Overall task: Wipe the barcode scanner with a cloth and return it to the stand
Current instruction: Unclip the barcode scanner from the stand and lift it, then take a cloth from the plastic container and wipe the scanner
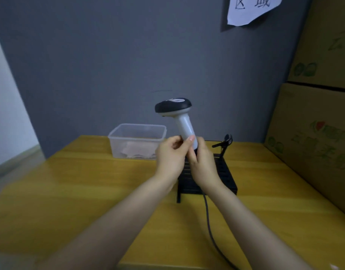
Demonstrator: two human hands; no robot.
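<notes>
I hold the barcode scanner (179, 117) upright above the bench (70, 191), both hands on the lower end of its white handle. My left hand (170, 155) wraps the handle from the left, thumb across its front. My right hand (202, 162) closes on it from the right, fingers curled behind. The scanner's black head points left; a pale label on top of the head is too blurred to read.

The black stand (224, 172) sits toward the bench's far right, largely covered by my hands and wrists. Its slim arm with a ring holder (225, 141) rises at the back. A dark cable (208, 221) runs from below the stand to the bench's near edge, where the frame cuts it off.

A clear plastic tub (137, 140) stands at the far edge, left of the scanner, with a pale folded cloth (138, 150) inside.

A paper sheet (251, 8) on the grey wall shows two handwritten characters, "区域", cropped at the top. Stacked cardboard cartons (320, 123) along the right carry green printing I cannot make out.
</notes>
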